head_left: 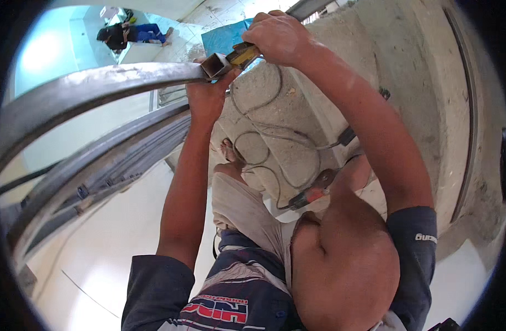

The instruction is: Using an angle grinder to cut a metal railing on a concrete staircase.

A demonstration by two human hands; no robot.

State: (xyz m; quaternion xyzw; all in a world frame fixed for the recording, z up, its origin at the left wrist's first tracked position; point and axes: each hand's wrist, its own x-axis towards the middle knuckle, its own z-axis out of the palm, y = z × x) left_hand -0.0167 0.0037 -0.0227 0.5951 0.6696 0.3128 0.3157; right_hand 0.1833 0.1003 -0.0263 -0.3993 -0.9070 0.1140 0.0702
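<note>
Gripping what looks like a yellow tape measure [243, 56], the right hand [280, 38] works at the open end of the metal tube [98, 83], clasped in the left hand [206, 99]; positioning appears done, measuring unfinished

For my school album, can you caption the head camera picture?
Left grip on a hollow metal tube, right grip on a yellow object at the tube's open end.
</note>
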